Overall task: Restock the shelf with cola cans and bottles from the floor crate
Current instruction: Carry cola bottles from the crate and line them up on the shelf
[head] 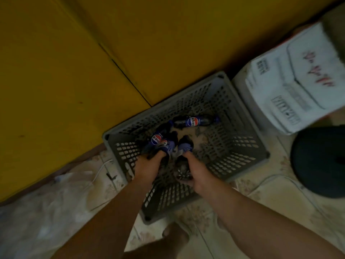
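A grey perforated plastic crate (240,146) stands on the tiled floor below me. Both my hands reach into it. My left hand (149,165) grips a small cola bottle (158,140) with a blue label and a red-white-blue logo. My right hand (194,171) grips another small cola bottle (184,144) by its body, the dark base toward my wrist. A third cola bottle (195,121) lies on its side at the crate's far end, apart from both hands. The scene is dim and slightly blurred.
A yellow panel (74,71) fills the upper left, its base touching the crate. A white printed carton (298,79) stands right of the crate. A dark round object (321,161) lies at the right edge. Clear plastic sheeting (46,212) covers the floor at the lower left.
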The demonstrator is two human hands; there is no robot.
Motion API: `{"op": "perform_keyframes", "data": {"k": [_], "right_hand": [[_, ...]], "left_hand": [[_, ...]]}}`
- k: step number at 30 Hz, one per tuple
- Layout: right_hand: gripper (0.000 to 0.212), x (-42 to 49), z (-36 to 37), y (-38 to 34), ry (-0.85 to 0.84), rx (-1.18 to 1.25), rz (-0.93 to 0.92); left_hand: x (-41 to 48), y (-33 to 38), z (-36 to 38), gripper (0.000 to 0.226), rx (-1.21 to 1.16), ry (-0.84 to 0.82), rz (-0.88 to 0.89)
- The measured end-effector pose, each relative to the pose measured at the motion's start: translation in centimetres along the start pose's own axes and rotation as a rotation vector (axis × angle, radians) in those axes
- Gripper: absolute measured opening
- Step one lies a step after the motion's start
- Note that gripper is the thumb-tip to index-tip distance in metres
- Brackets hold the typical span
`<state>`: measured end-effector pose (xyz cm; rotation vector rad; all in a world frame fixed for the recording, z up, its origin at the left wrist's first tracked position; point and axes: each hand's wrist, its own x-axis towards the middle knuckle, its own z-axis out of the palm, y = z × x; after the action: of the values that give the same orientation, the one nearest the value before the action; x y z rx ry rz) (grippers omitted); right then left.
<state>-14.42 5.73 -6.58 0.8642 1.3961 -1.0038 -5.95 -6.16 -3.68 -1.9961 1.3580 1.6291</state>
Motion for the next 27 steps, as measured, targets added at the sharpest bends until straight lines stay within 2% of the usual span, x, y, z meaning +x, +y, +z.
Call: {"op": "perform_keyframes", "data": {"k": [1, 4, 6, 9, 13, 16, 18, 20, 23, 27], "right_hand": [[0.05, -2.4, -0.5, 0.2, 0.015, 0.001, -0.011], [0.046, -11.1, -2.2, 0.8, 0.001, -0.054, -0.062], [0.037, -18.0, -3.2, 1.0, -0.051, -0.073, -0.107], [0.027, -28.4, -4.9, 1.6, -0.129, -0.087, -0.146], [0.048, -40.9, -6.7, 2.9, -0.192, -0.173, -0.239], [0.053, -48.3, -6.7, 3.7, -0.236, -0.345, -0.335], [0.056, -52.0, -6.0, 3.7, -0.269, -0.411, -0.399], [0.064, -54.9, -4.7, 3.1, -0.316, -0.449, -0.458], [0.07, -58.2, -3.2, 2.1, -0.458, -0.585, -0.565], [0.06, -61.2, -2.0, 0.7, -0.573, -0.798, -0.797]], "left_hand": [[-2.3, 0.1, -0.8, 0.071, -0.089, -0.04, -0.047], [-10.6, 1.1, -3.8, 0.029, -0.316, -0.235, -0.186], [-17.0, 2.0, -6.6, 0.023, -0.418, -0.364, -0.258], [-25.9, 2.2, -11.3, 0.039, -0.465, -0.463, -0.289], [-36.8, 2.0, -17.1, 0.043, -0.489, -0.558, -0.245], [-42.1, 1.4, -21.0, 0.079, -0.489, -0.659, -0.109], [-45.1, 1.4, -22.9, 0.082, -0.504, -0.715, -0.007], [-47.6, 1.6, -24.2, 0.081, -0.497, -0.639, 0.113], [-51.0, 2.1, -25.0, 0.086, -0.488, -0.357, 0.28], [-55.4, 2.8, -24.8, 0.056, -0.637, -0.04, 0.458]]}}
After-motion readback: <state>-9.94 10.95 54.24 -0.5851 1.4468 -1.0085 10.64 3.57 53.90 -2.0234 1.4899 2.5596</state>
